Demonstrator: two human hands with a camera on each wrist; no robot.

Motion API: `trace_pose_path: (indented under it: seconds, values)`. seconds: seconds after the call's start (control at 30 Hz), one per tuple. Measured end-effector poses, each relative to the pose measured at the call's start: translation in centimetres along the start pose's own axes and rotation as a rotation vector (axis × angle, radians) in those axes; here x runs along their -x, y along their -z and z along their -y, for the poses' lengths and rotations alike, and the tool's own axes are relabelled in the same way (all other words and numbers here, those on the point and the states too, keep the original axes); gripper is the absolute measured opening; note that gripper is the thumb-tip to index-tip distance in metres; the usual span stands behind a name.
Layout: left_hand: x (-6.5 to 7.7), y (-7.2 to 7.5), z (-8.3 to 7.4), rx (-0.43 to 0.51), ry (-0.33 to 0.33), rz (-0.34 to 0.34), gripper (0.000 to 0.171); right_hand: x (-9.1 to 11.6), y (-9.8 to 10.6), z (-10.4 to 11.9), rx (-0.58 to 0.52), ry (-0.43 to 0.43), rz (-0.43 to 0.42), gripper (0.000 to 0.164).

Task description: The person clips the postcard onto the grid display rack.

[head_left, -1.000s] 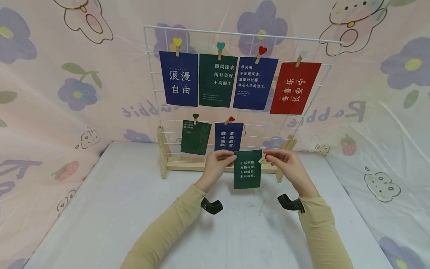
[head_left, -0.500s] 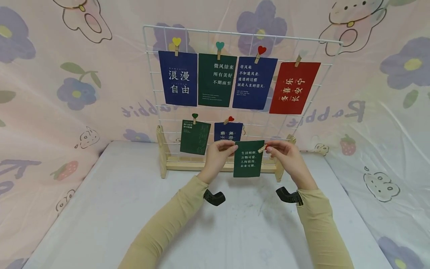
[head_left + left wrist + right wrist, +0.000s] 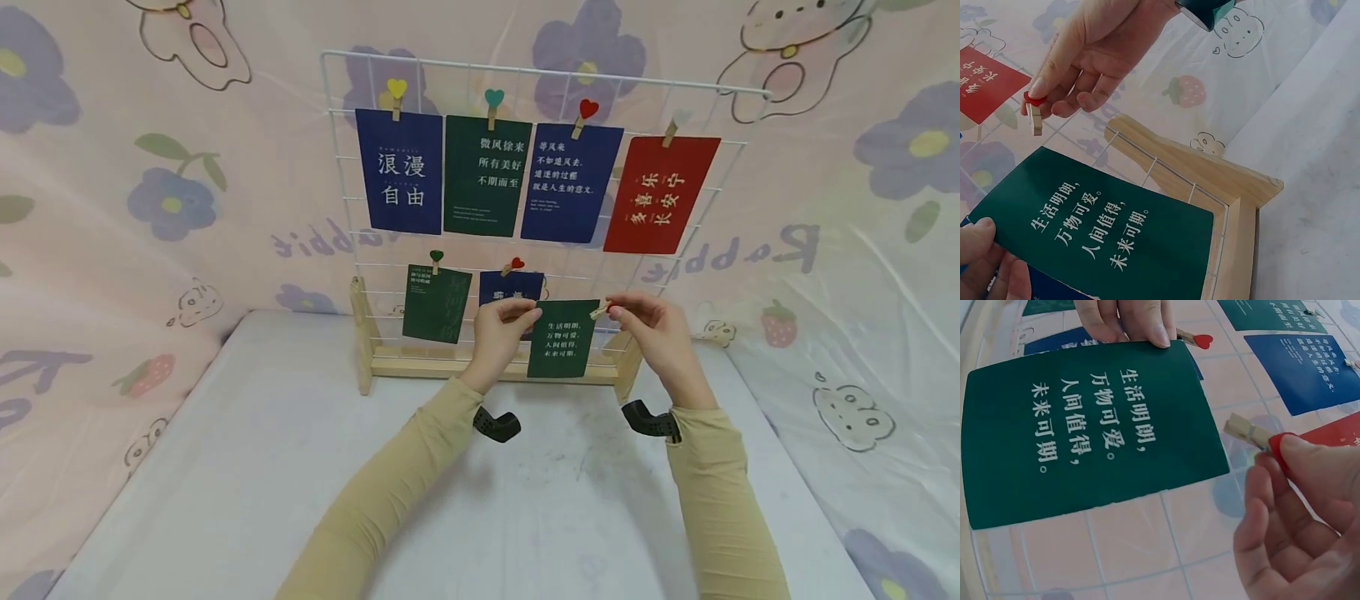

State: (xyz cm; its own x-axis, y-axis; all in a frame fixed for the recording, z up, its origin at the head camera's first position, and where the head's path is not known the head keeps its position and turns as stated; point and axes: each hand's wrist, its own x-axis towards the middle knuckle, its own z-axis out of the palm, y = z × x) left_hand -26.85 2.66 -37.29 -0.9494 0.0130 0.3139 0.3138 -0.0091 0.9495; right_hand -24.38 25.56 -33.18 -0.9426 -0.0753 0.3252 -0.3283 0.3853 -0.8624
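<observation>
A green card point(image 3: 562, 340) with white writing is pinched at its upper left corner by my left hand point(image 3: 501, 337), in front of the wire rack. My right hand point(image 3: 658, 340) pinches a small wooden clothespin point(image 3: 1249, 430) by its red heart end, between thumb and forefinger. In the right wrist view the clothespin points at the card's edge, with a gap between them. Behind the left hand, a blue card point(image 3: 512, 285) hangs from a red-heart clothespin point(image 3: 513, 266), partly covered. The left wrist view shows the left fingers point(image 3: 977, 240) on the card's corner.
The white wire grid rack point(image 3: 347, 192) stands on wooden feet point(image 3: 362, 333). Its top row bears blue point(image 3: 399, 212), green point(image 3: 480, 221) and red point(image 3: 656, 233) cards on clothespins. Lower left hangs another green card point(image 3: 437, 312). White cloth point(image 3: 555, 517) covers the table.
Both hands have risen toward the rack and shifted slightly right, carrying the green card and the clothespin. The hung cards stay where they were.
</observation>
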Motion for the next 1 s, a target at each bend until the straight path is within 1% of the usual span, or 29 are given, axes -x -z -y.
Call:
trace_pose_path:
  seconds: [0.1, 0.27, 0.37, 0.53, 0.67, 0.73, 0.87, 1.0]
  values:
    - [-0.5, 0.0, 0.1, -0.035, -0.034, -0.004, 0.017, -0.3, 0.1, 0.1, 0.012, 0.017, -0.042, 0.034]
    - [-1.2, 0.2, -0.3, -0.083, -0.077, 0.004, 0.017, -0.9, 0.0, 0.0, 0.015, 0.022, -0.098, 0.034]
    - [-1.5, 0.2, -0.7, -0.081, -0.081, 0.011, 0.017, -1.1, -0.1, 0.0, 0.022, 0.028, -0.118, 0.035]
    - [-1.9, 0.1, -1.1, -0.072, -0.061, 0.006, 0.017, -1.5, -0.1, 0.1, 0.016, 0.028, -0.143, 0.034]
    - [-2.1, -0.3, -1.3, -0.077, -0.043, -0.010, 0.016, -2.0, -0.3, 0.4, -0.003, 0.051, -0.190, 0.031]
    - [-2.2, -0.5, -1.2, -0.081, -0.044, -0.016, 0.015, -2.2, -0.4, 0.5, -0.022, 0.068, -0.218, 0.030]
    - [-2.4, -0.9, -1.1, -0.094, -0.066, -0.031, 0.015, -2.6, -0.7, 0.5, -0.047, 0.090, -0.254, 0.028]
    - [-2.6, -1.1, -1.0, -0.109, -0.104, -0.042, 0.016, -2.8, -0.8, 0.6, -0.043, 0.091, -0.263, 0.028]
